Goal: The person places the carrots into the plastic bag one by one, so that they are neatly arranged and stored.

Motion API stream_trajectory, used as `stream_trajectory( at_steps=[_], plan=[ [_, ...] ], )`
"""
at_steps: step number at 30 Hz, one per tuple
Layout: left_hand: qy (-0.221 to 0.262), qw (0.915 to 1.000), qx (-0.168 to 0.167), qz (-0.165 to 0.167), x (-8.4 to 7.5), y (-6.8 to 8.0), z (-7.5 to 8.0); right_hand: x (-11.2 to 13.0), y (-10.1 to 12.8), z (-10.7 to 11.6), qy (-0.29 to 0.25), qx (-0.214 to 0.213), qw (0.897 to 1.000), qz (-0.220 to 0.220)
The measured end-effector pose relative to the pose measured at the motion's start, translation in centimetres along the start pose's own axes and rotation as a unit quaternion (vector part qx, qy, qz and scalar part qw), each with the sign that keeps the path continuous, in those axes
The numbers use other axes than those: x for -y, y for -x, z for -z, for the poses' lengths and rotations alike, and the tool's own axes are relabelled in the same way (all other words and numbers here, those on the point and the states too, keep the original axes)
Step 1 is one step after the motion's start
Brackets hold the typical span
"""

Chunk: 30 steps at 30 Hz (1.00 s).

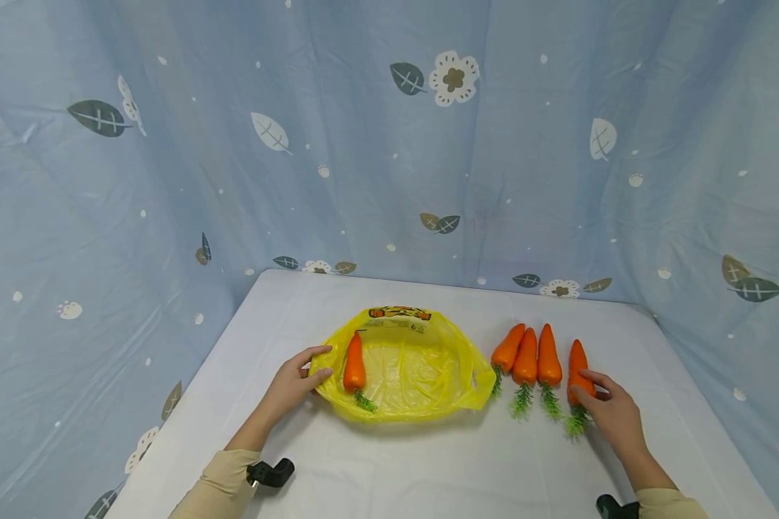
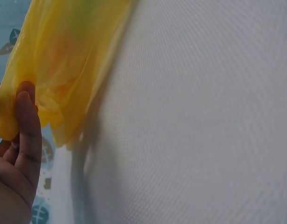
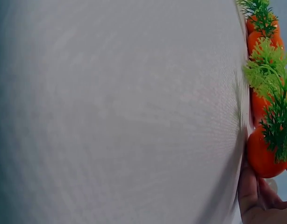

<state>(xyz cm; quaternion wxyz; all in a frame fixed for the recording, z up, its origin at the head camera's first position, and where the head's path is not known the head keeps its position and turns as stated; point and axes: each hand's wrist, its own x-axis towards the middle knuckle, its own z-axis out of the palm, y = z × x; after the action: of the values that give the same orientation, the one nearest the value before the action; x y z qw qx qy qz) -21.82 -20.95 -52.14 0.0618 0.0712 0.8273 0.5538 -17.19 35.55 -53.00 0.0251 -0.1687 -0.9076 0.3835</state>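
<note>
A yellow plastic bag (image 1: 422, 375) lies spread with its mouth wide in the head view. One orange carrot (image 1: 355, 367) with a green leafy top rests inside, near its left side. My left hand (image 1: 292, 382) pinches the bag's left rim; the left wrist view shows the thumb (image 2: 27, 116) against the thin yellow plastic. On the right, my right hand (image 1: 615, 414) grips the rightmost carrot (image 1: 578, 359) between thumb and fingers, its leafy top toward me. In the right wrist view this carrot (image 3: 262, 156) shows its rounded end, with the hand partly cut off by the frame.
Three more carrots, a left one (image 1: 509, 347), a middle one (image 1: 526, 358) and a right one (image 1: 548, 357), lie between the bag and my right hand. A white cloth (image 1: 389, 468) covers the table. Behind it hangs a blue patterned curtain (image 1: 363, 144).
</note>
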Motion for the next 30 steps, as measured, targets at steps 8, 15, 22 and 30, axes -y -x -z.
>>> stream_trajectory(
  at_steps=[8,15,22,30],
  plan=[
    [0.0,1.0,-0.001,0.001,0.06,-0.08,-0.03,-0.03,-0.21,0.05,0.013,0.011,1.0,0.001],
    [0.008,1.0,-0.002,0.003,0.09,-0.02,-0.07,-0.24,-0.18,-0.15,0.02,0.003,1.0,0.017],
    [0.003,1.0,-0.002,-0.005,-0.05,0.05,0.0,-0.21,-0.34,-0.24,0.024,-0.003,0.999,0.03],
    [-0.015,0.9998,-0.013,-0.003,-0.25,0.06,-0.3,-0.02,-0.41,-0.28,0.021,0.0,1.0,0.012]
  ],
)
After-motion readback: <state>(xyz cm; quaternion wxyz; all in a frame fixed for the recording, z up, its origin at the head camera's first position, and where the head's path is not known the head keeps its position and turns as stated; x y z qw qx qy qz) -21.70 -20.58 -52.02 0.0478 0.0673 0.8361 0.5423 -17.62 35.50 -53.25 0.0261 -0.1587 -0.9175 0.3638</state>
